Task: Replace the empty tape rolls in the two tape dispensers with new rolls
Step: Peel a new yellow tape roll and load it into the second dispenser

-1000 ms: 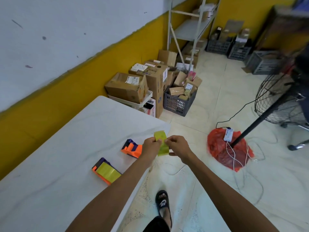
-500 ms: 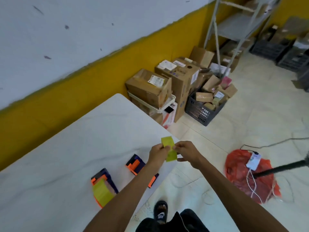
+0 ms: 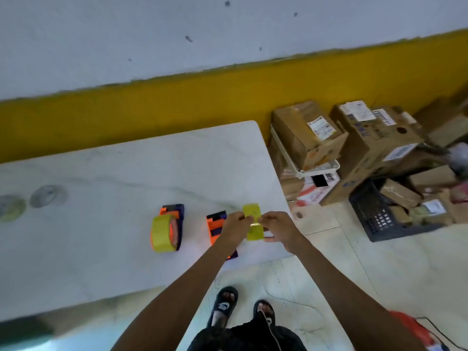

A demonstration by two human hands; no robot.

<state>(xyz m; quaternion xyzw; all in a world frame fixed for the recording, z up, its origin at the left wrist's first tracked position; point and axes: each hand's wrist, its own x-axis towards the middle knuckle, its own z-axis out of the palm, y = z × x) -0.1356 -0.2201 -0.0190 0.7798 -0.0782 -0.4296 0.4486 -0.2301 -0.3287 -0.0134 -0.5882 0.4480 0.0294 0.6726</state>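
Yellow tape strip (image 3: 254, 221) pinched between left hand (image 3: 236, 225) and right hand (image 3: 278, 228), above table (image 3: 101, 173) corner

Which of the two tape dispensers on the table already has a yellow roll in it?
The left dispenser, standing clear of the hands, carries a yellow roll. The right dispenser, partly hidden behind the left hand, shows none.

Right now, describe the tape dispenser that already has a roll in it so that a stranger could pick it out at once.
Start at the white table along the yellow-banded wall. Near its front right part lie two orange-and-purple dispensers; the loaded dispenser is the left one, clear of both hands. Only it carries a full yellow tape roll, while the other dispenser lies partly hidden behind the left hand.
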